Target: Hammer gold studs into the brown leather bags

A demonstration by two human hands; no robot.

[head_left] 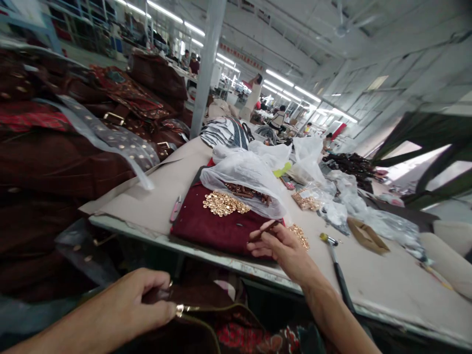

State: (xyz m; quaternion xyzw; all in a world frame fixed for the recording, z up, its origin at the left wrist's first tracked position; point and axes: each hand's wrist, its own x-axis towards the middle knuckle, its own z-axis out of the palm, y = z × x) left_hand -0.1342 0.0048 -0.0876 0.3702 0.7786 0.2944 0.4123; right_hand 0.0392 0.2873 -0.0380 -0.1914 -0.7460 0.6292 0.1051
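Observation:
My left hand (pixel 129 307) is closed in a pinch on the gold zipper end (pixel 180 309) of a dark brown bag (pixel 206 314) held below the table's front edge. My right hand (pixel 280 246) reaches over the edge of the table and pinches a small brown leather strip (pixel 266 228). It hovers above a dark red cloth (pixel 214 223) that carries a pile of gold studs (pixel 223 203). A second small heap of gold studs (pixel 300 235) lies just right of that hand.
A hammer (pixel 337 265) lies on the beige table (pixel 368 280) to the right. Clear plastic bags (pixel 250 174) with brown parts sit behind the cloth. Stacked brown bags (pixel 55 162) tower at the left. A cardboard box (pixel 365 235) rests further right. People work far back.

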